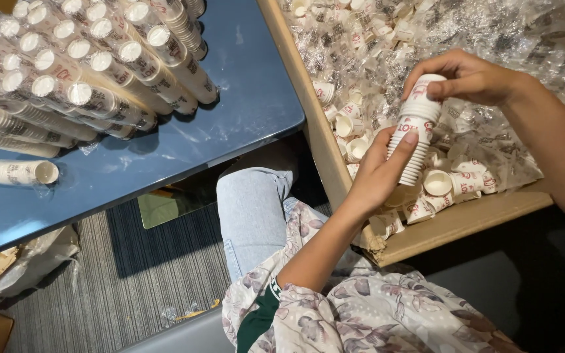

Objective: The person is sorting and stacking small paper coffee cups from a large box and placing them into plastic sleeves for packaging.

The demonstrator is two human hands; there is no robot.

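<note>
A tall stack of small white paper cups (pixel 414 134) with red print stands tilted over a big cardboard box (pixel 452 225). My left hand (pixel 380 173) grips the stack's lower half from the left. My right hand (pixel 469 77) closes over the top cup of the same stack. Loose paper cups (pixel 452 183) and crumpled clear plastic wrap (pixel 492 39) fill the box under both hands.
On the left is a dark blue table (pixel 243 78) with several wrapped sleeves of stacked cups (pixel 86 72) piled on it, and one sleeve (pixel 14 172) lying apart near its front edge. My knee in jeans (pixel 253 216) sits between table and box, over striped grey carpet (pixel 145 274).
</note>
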